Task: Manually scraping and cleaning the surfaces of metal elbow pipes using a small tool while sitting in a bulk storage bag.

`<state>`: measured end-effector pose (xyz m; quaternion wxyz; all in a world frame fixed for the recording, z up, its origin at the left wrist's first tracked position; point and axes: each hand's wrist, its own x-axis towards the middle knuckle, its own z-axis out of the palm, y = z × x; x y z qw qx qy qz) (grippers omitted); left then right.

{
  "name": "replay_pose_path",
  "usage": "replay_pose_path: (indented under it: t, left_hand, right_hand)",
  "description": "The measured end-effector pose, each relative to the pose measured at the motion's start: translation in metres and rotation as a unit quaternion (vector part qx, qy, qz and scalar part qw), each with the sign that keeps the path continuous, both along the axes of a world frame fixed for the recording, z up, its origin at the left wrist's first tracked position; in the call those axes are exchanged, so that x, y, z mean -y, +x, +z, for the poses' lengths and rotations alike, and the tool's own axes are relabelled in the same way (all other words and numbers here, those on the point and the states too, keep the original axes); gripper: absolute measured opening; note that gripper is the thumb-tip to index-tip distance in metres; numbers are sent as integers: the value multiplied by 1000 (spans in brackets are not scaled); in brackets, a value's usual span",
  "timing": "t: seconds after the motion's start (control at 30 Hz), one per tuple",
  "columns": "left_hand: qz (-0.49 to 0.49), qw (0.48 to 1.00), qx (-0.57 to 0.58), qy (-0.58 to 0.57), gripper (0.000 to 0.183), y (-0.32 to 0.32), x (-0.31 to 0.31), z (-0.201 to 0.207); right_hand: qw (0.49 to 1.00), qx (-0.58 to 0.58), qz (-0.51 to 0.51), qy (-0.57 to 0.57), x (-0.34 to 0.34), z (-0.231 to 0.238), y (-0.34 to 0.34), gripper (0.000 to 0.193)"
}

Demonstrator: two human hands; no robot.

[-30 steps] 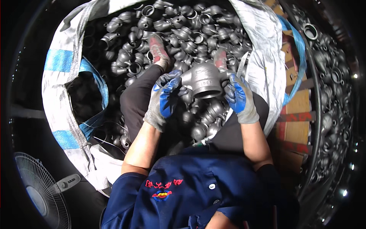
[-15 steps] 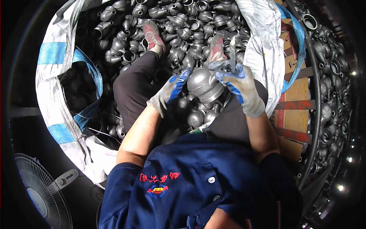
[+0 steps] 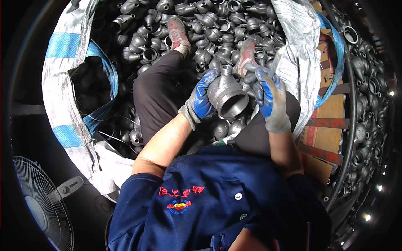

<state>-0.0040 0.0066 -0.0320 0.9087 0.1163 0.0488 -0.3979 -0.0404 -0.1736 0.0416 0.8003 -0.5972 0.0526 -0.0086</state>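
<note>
A grey cast metal pipe fitting (image 3: pixel 226 90) stands between my hands, its narrow threaded neck up and away and its wide round mouth tilted toward me. My left hand (image 3: pixel 202 96), in a grey and blue glove, is closed on the fitting's left side. Just right of the fitting, my gloved right hand (image 3: pixel 270 94) has its fingers curled. The flat narrow metal tool seen in it earlier cannot be made out now. Below and beyond the hands, many similar fittings (image 3: pixel 209 21) lie in a heap around my legs and shoes.
A white woven bulk bag (image 3: pixel 63 94) with blue straps (image 3: pixel 106 69) surrounds the heap. Wooden boards (image 3: pixel 328 111) and a dark curved rim stand to the right, with more fittings (image 3: pixel 368 83) beyond. A fan (image 3: pixel 39 205) is at the lower left.
The fitting has been turned so its neck points up and its open mouth faces me. My left hand has closed on its side. The upright tool in my right hand no longer shows.
</note>
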Motion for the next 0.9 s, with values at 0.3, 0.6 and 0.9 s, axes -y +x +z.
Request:
replay_pose_path:
  t: [0.3, 0.6, 0.9]
  left_hand:
    - [76, 997, -9, -25, 41, 14, -2, -3]
    - [118, 973, 134, -143, 32, 23, -10, -1]
    - [97, 994, 44, -19, 40, 23, -26, -10]
  right_hand:
    - [954, -181, 61, 230, -19, -67, -57, 13]
    - [971, -181, 33, 153, -24, -37, -53, 21]
    - [970, -184, 48, 149, -22, -38, -58, 17]
